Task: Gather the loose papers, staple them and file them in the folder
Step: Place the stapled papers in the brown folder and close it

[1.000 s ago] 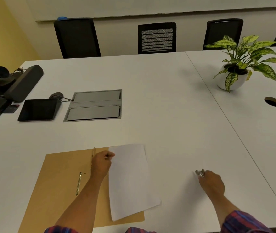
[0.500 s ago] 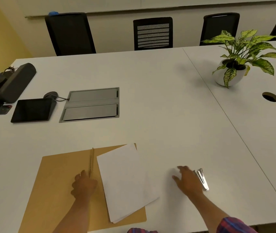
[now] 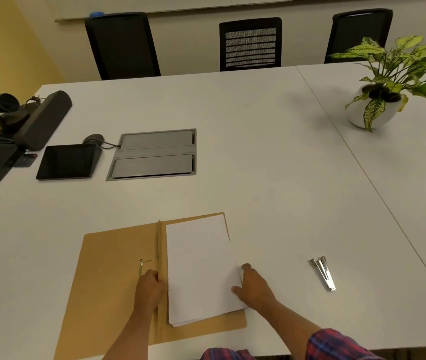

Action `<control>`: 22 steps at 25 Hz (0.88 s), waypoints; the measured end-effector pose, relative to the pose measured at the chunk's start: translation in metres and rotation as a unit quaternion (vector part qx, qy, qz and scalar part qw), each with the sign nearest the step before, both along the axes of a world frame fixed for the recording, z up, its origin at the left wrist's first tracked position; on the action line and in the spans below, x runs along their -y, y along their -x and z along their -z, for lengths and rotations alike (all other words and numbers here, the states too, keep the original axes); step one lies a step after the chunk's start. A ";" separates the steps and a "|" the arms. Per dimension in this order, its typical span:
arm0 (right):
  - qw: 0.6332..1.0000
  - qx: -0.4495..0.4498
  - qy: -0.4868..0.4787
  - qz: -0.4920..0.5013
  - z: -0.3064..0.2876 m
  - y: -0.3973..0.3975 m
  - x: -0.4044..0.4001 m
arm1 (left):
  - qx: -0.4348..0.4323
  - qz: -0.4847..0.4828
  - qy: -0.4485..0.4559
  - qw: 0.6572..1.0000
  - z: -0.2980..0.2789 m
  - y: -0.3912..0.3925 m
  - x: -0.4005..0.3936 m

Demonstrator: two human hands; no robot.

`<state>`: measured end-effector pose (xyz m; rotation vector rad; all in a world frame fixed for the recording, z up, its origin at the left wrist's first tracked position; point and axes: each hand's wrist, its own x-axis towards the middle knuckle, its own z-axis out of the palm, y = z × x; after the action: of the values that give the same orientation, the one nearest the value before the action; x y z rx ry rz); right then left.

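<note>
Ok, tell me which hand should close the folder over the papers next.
Left. The left hand already rests at the open folder's spine beside the empty left flap, so it could swing that flap over. The right hand is busy at the papers' right edge.

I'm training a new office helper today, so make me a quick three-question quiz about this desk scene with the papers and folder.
1. True or false: the stapler is in the right hand.
2. Where do the papers lie? A) on the open folder B) beside the plant C) on the tablet
3. Fill in: the left hand rests near the folder's middle ____.

Key: 1 false, it lies alone on the table; 2 A; 3 fold.
</note>
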<state>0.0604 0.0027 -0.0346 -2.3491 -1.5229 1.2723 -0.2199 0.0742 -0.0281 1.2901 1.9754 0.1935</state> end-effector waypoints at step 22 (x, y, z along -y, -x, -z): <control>0.975 0.130 -0.040 -0.177 0.002 -0.078 0.025 | -0.180 0.108 -0.013 0.978 -0.010 -0.006 0.015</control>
<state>0.1380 -0.0225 -0.0367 -2.3394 -2.1072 0.9573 -0.2139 0.0592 -0.0185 1.6362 2.1111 -0.1320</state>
